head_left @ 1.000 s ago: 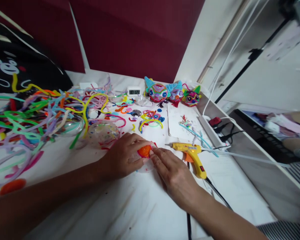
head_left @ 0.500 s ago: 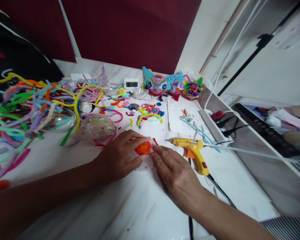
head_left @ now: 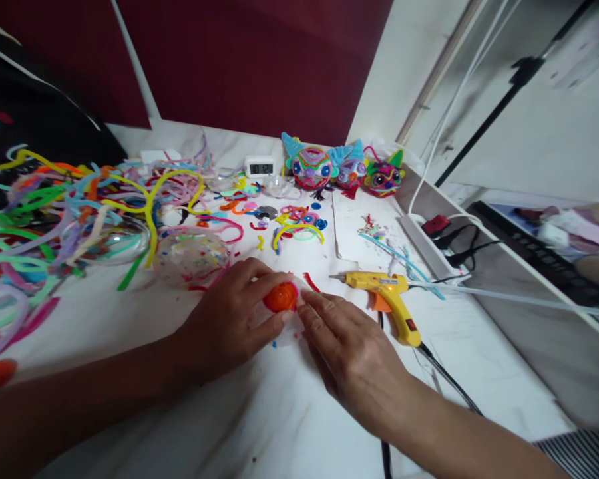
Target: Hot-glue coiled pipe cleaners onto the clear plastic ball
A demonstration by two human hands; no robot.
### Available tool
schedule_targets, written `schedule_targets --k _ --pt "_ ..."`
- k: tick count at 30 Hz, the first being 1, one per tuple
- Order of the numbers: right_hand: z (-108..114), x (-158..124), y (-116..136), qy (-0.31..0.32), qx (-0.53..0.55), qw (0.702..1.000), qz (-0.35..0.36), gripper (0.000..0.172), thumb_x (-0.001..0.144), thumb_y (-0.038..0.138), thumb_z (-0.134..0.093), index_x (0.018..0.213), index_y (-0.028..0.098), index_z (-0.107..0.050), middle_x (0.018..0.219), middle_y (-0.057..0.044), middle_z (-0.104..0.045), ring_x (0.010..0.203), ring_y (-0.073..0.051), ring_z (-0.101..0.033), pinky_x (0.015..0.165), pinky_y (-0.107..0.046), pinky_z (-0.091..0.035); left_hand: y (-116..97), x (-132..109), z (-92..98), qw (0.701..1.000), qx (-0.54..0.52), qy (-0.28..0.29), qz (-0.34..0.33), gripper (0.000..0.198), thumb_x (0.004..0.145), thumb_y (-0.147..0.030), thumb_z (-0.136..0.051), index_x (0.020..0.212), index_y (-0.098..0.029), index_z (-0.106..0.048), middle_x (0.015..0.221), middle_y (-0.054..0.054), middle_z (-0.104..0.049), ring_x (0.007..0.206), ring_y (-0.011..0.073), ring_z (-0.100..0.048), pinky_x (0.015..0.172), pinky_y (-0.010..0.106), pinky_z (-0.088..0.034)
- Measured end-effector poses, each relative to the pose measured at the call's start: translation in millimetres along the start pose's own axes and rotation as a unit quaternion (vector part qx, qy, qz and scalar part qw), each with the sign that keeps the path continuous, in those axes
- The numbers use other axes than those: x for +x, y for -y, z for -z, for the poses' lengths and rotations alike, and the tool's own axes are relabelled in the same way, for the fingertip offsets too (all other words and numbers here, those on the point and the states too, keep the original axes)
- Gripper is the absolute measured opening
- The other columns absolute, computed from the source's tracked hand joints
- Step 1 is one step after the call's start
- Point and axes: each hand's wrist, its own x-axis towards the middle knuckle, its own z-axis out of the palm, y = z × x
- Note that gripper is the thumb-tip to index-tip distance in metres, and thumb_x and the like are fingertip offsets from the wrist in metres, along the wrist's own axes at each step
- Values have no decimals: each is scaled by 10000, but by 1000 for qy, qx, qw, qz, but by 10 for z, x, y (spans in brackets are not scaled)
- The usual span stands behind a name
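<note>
A whitish see-through plastic piece (head_left: 289, 332), apparently rounded, rests on the table between my hands. On it sits an orange coil of fuzzy pipe cleaner (head_left: 281, 297) with a pink pipe cleaner (head_left: 296, 301) along its edge. My left hand (head_left: 237, 309) is closed round the plastic piece from the left, thumb and forefinger on either side of the coil. From the right, the fingers of my right hand (head_left: 342, 332) are pressed together against the pink edge; their tips partly hide it. Just beyond lies a short red pipe cleaner piece (head_left: 311, 283).
A yellow glue gun (head_left: 387, 289) lies right of my right hand, its cord trailing forward. Left is a tangle of pipe cleaners (head_left: 80, 206) and a speckled clear dome (head_left: 192, 256). Behind stand decorated heads (head_left: 312, 167) and a small clock (head_left: 260, 167). A power strip (head_left: 429, 249) is right.
The orange coil has shifted slightly left and shows more of its round face between my left thumb and forefinger. Both hands keep nearly the same grip; the view has moved a little.
</note>
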Motion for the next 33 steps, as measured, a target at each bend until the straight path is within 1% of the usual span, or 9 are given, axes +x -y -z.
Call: schedule_targets --k 3,5,9,12,17,22,27,30,33 --pt "-22 6 14 -4 -11 1000 8 333 1002 61 -452 1176 21 -733 1240 -248 -752 1077 -333 -742 852 -478 -683 -2 -3 -16 1000 -2 -2 9 347 969 -382 -561 1277 -245 -642 1074 73 -614 988 251 -607 876 416 -531" --pt "-36 11 21 -8 -18 1000 19 338 994 48 -444 1155 -5 -736 1219 -256 -755 1049 -337 -741 842 -469 -683 -1 -3 -25 1000 -6 -6 11 351 954 -366 -571 1272 -243 -652 1059 70 -612 976 250 -599 870 415 -531" --pt "-45 20 9 -8 -21 999 35 334 992 49 -448 1149 -29 -732 1182 -270 -758 1022 -345 -733 795 -459 -687 6 0 -37 1000 -14 -13 -6 357 938 -321 -580 1280 -254 -660 1063 64 -601 977 244 -591 871 406 -519" --pt "-33 20 -20 7 -11 999 36 338 998 54 -433 1162 -13 -720 1197 -281 -743 1035 -336 -722 789 -472 -682 15 7 -38 1000 -21 -15 -14 341 941 -300 -576 1264 -253 -672 1083 65 -605 993 242 -593 891 407 -511" --pt "2 28 -84 13 10 1000 20 320 975 74 -470 1175 68 -718 1189 -215 -762 987 -287 -736 803 -430 -667 11 28 -18 999 -19 -17 -25 310 951 -285 -574 1231 -212 -685 1074 71 -610 983 235 -610 889 405 -519" --pt "19 41 -166 6 24 1000 -13 322 954 72 -501 1184 89 -726 1157 -186 -782 1009 -276 -756 849 -410 -657 -16 33 -1 1000 -24 -6 -16 302 941 -273 -577 1200 -185 -706 1056 85 -617 978 257 -624 884 428 -520" --pt "31 42 -139 -15 27 999 -31 296 964 81 -494 1099 72 -757 1048 -177 -800 906 -272 -776 769 -388 -661 -24 23 -10 1000 -27 -9 -8 306 939 -273 -586 1202 -182 -714 1041 86 -607 972 259 -624 879 424 -508" --pt "28 39 -57 -10 20 999 -40 285 996 137 -496 1074 77 -763 1021 -173 -803 851 -267 -776 736 -387 -662 -22 17 -17 1000 -28 -11 -6 290 936 -268 -590 1187 -191 -712 1043 79 -606 972 251 -621 879 413 -503" --pt "0 36 5 -3 12 998 -61 323 1032 278 -528 1103 59 -755 1074 -197 -794 882 -299 -780 753 -424 -671 -15 10 -32 999 -32 -13 -7 288 926 -252 -595 1189 -204 -703 1059 74 -609 987 247 -617 889 406 -500"
